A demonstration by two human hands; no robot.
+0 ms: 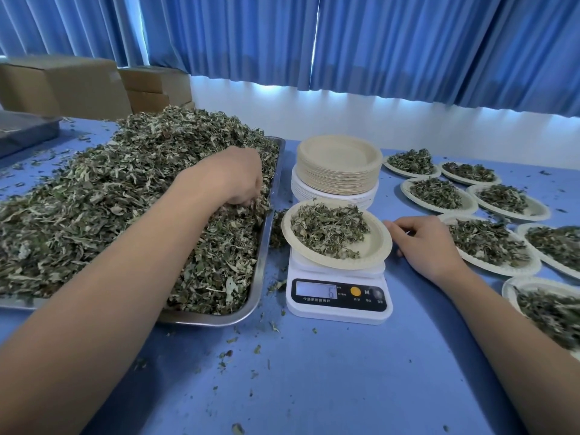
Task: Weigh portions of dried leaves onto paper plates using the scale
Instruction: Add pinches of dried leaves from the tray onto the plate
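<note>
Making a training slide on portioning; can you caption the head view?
Left hand digs into dried green leaves on steel tray; right hand rests beside leaf-filled paper plate on white scale.

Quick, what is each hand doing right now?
Left hand: closed on dried leaves in the tray.
Right hand: empty, resting beside the plate.

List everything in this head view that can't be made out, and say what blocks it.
- Left hand fingertips: buried in the dried leaves, so its grip and any leaves in it can't be judged.
- Scale display: only one faint digit shows; the full reading is too blurred.
- Scale platform: covered by the paper plate.
- Metal tray: left end cut off by the frame edge.
- Nearest filled plate: cut off at the right edge.
</note>
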